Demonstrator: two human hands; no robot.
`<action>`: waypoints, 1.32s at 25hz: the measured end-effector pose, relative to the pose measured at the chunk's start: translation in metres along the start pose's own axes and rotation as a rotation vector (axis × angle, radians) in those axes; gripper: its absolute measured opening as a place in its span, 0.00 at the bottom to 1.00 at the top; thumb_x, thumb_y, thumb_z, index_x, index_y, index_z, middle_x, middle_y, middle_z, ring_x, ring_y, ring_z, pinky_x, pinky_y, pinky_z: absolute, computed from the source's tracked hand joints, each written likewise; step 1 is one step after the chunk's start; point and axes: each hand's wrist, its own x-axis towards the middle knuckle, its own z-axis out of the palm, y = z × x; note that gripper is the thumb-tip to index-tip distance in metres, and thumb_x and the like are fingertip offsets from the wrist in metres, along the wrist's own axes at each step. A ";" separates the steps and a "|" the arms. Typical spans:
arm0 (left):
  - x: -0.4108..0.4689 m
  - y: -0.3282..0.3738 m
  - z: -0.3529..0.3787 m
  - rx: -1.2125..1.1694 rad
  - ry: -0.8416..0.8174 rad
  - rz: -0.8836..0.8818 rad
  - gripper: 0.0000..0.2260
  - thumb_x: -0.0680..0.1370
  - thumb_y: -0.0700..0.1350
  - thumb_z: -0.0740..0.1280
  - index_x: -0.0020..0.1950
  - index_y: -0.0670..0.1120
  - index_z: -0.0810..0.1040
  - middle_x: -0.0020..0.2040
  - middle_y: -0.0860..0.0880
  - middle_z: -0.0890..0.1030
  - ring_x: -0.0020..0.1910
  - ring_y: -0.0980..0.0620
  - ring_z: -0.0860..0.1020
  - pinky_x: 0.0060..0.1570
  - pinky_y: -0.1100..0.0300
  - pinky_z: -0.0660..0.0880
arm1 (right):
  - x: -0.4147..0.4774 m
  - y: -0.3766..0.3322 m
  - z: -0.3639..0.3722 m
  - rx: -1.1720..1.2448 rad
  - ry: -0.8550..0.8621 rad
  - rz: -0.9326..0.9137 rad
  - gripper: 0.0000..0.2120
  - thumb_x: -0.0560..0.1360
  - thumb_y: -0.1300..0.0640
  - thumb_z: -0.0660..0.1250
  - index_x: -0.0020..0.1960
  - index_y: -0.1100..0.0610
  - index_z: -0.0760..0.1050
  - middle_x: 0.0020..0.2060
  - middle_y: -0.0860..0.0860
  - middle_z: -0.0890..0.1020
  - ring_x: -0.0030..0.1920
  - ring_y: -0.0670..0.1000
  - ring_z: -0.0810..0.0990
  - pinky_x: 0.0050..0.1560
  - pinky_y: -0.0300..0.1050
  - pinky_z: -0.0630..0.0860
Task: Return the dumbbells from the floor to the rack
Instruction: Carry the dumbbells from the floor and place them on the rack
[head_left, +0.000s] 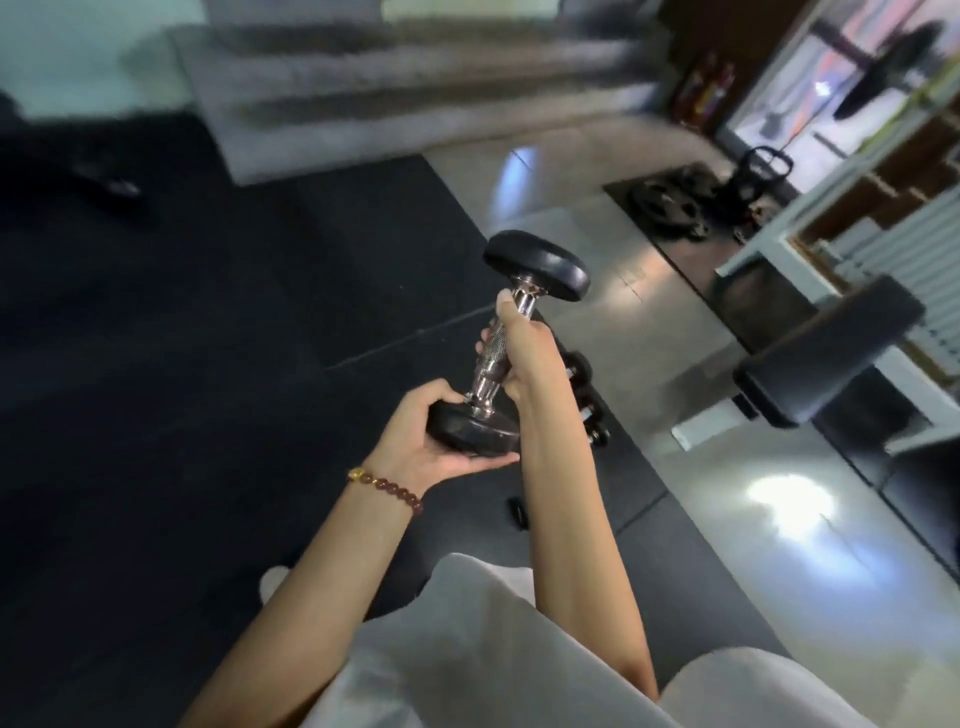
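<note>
A dumbbell (535, 273) with black round heads and a knurled chrome handle is held upright in the air in front of me. My right hand (522, 345) grips the chrome handle. My left hand (415, 441), with a bead bracelet on the wrist, cups the lower black head from below, thumb curled over its rim. More black dumbbells (587, 395) lie on the floor mat just behind my right forearm, partly hidden. No rack can be made out.
A black padded bench (826, 353) stands to the right. Weight plates (670, 205) and a kettlebell (761, 179) sit on a mat at the far right. Grey steps (415, 104) rise at the back. Black rubber mat (182, 338) covers the left floor, and a small dark object (518, 512) lies on it.
</note>
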 end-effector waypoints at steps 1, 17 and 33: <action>-0.015 0.018 -0.008 -0.050 0.010 0.050 0.20 0.69 0.36 0.62 0.62 0.41 0.72 0.62 0.35 0.74 0.58 0.33 0.75 0.53 0.31 0.71 | -0.005 -0.001 0.026 -0.030 -0.069 -0.014 0.14 0.78 0.48 0.63 0.42 0.58 0.71 0.32 0.51 0.75 0.34 0.49 0.76 0.43 0.45 0.73; -0.271 0.290 -0.315 -0.256 0.702 0.754 0.26 0.71 0.33 0.64 0.67 0.47 0.65 0.50 0.45 0.71 0.47 0.48 0.72 0.51 0.34 0.73 | -0.087 0.098 0.480 -0.186 -0.956 0.185 0.21 0.74 0.47 0.68 0.61 0.59 0.72 0.58 0.60 0.77 0.57 0.57 0.81 0.54 0.50 0.80; -0.340 0.672 -0.460 -0.146 0.884 0.826 0.28 0.72 0.35 0.67 0.68 0.53 0.62 0.58 0.44 0.69 0.47 0.48 0.73 0.32 0.51 0.75 | -0.011 0.065 0.908 -0.559 -1.159 0.114 0.27 0.70 0.49 0.72 0.66 0.54 0.68 0.60 0.54 0.77 0.56 0.56 0.81 0.47 0.49 0.82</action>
